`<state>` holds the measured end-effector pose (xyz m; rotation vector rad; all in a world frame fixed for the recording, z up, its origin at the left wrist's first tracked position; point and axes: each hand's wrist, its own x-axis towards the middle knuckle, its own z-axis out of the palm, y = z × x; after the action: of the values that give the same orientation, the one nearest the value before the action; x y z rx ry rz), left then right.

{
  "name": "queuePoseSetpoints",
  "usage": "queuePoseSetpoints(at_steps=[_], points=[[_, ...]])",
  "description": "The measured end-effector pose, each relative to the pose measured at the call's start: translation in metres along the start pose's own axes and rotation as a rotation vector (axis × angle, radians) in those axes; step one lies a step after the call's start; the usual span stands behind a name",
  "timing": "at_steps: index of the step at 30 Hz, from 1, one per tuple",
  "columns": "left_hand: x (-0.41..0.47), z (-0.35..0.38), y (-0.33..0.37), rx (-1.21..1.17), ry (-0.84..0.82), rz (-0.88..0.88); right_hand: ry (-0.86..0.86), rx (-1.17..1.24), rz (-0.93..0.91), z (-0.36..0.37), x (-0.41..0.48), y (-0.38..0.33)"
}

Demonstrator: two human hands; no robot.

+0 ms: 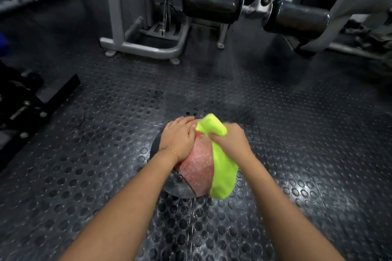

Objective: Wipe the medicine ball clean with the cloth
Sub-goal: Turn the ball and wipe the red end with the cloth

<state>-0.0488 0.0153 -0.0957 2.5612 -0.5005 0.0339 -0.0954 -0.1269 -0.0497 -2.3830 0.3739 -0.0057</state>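
Both hands on medicine ball (198,163), which sits on the floor (106,133) at 6 o'clock. Left hand (179,135) fingers spread flat over its 11 o'clock side, steadying; right hand (231,144) fingers clenched round bunched yellow cloth (223,172) at 3 o'clock. Best: pin ball firmly, rotate it, wipe the exposed red panel. Studded rubber floor, glossy. Gym machine (146,46) at 12 o'clock, padded rollers (212,2) at 1 o'clock.

Right hand (230,142) grips cloth (222,172) on medicine ball (197,167).
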Motion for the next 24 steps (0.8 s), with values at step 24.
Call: queuePoseSetpoints(at_steps=[24], points=[[0.015,0.008,0.014,-0.047,-0.096,0.074,0.025,0.005,-0.032,-0.012,0.015,0.005]])
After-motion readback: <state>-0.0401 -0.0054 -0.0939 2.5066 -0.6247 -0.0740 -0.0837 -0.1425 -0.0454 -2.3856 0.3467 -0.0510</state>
